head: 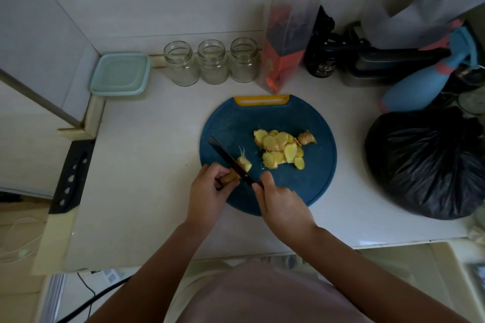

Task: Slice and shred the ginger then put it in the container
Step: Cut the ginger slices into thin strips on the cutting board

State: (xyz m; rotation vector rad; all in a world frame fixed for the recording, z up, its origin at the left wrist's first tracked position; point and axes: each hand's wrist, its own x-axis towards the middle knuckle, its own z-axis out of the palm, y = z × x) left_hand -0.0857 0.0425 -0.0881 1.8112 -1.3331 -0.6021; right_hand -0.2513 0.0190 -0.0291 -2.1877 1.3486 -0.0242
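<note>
Okay, far left at the back: pale teal square plastic container (120,73), lid on as far as I can tell. It is parked against the wall, well apart from the cutting, so out of the blade's way until the ginger is ready.

Just right of it stand three clear glass jars (212,61) in a row, open-topped, not involved.

White worktop (147,165) carries everything. Round dark blue plastic cutting board with a yellow handle slot (236,123) sits mid-worktop, close to the body for easy reach.

Left grip (207,191) is at the board's near-left edge, fingers curled and pinching the small unsliced ginger stub (236,173) to pin it down. The fingertips are tucked behind the cut line, likely to stay clear of the edge.

Dark-bladed kitchen knife (228,157) lies diagonally across the stub's exposed end, tip pointing away and left, so the next slice comes off the free end. Right grip (280,202) is wrapped round the knife handle, which is mostly hidden under the fingers.

Right of the blade, a pile of pale yellow ginger slices (280,149) lies mid-board, set aside from the cutting spot. A knobbly brown ginger end piece (307,137) is just beside its far-right edge.

Judgement: slicing nearly done, shredding not yet begun, nothing in the container.

Far right, a tied black plastic bag (425,162), off the board.
</note>
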